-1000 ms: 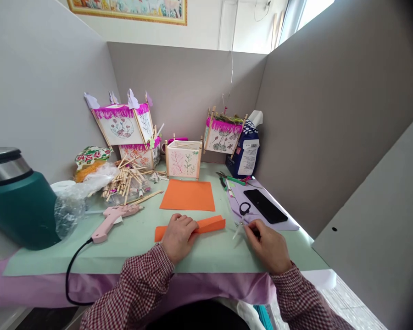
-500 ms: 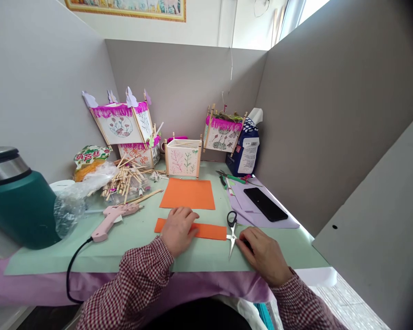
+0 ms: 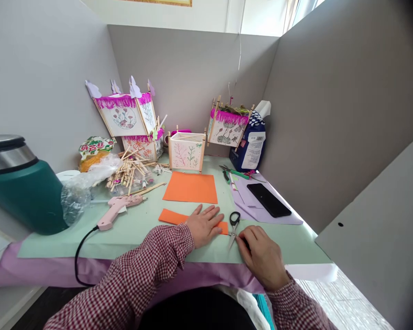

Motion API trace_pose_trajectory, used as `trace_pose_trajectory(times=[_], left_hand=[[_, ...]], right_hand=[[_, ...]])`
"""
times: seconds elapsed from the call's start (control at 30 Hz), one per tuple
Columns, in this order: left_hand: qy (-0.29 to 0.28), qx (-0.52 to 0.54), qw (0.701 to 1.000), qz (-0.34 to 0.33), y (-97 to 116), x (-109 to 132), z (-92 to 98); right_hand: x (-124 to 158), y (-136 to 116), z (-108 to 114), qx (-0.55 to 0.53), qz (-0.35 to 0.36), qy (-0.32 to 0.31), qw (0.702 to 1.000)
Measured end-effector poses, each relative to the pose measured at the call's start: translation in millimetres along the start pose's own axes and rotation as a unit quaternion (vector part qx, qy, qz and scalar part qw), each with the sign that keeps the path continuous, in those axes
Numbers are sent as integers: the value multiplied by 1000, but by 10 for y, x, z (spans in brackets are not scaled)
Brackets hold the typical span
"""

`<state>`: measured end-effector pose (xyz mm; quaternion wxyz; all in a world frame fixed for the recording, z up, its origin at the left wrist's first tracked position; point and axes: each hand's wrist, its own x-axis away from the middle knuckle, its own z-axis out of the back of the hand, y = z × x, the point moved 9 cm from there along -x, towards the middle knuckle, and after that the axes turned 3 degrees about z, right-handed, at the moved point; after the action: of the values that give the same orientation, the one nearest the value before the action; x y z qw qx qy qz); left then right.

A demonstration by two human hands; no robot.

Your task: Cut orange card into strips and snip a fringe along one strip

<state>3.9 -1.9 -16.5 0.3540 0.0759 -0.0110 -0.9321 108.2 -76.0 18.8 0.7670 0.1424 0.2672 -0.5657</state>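
My left hand [image 3: 203,226] lies flat with fingers spread on an orange paper strip [image 3: 172,217], covering its middle. The strip's right end shows past my fingertips. My right hand [image 3: 261,254] has its fingers curled round one side of a pair of scissors [image 3: 233,233], low on the table. The scissors are spread wide, with one black loop pointing away and one blade toward me; the other loop is mostly hidden in my hand. Beyond my left hand lies a larger orange paper sheet [image 3: 191,188].
A pink glue gun [image 3: 119,207] lies left, with wooden sticks [image 3: 131,174] and a green flask [image 3: 24,197] near it. Decorated paper lanterns [image 3: 186,151] stand at the back. A black phone [image 3: 269,200] rests on purple paper [image 3: 241,208] at right, near pliers [image 3: 239,173].
My left hand has slid right along the orange strip, and its fingers have spread out flat. The right hand stays by the scissors. The view has tipped slightly downward.
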Motion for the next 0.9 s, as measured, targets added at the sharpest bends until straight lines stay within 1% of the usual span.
trace_pose_trajectory(times=[0.17,0.23,0.37,0.5,0.7,0.9], left_hand=[[12,0,999,48,68,-66,-18],[11,-2,998,58,90,-86,-22],[0,-6,998,60,102,-93,-31],[-6,-8,998,65,90,-92,-43],[-16,-6,997,70,98,-97,-55],[-20,-5,997,69,93,-97,-57]], right_hand=[[-23,125,8,-7,26,-30,999],[-1,133,3,-9,26,-30,999],[27,91,-30,-2,8,-17,1000],[-7,61,-70,10,7,-20,1000],[70,33,-29,-21,29,-13,999],[166,11,21,-27,20,1,999]])
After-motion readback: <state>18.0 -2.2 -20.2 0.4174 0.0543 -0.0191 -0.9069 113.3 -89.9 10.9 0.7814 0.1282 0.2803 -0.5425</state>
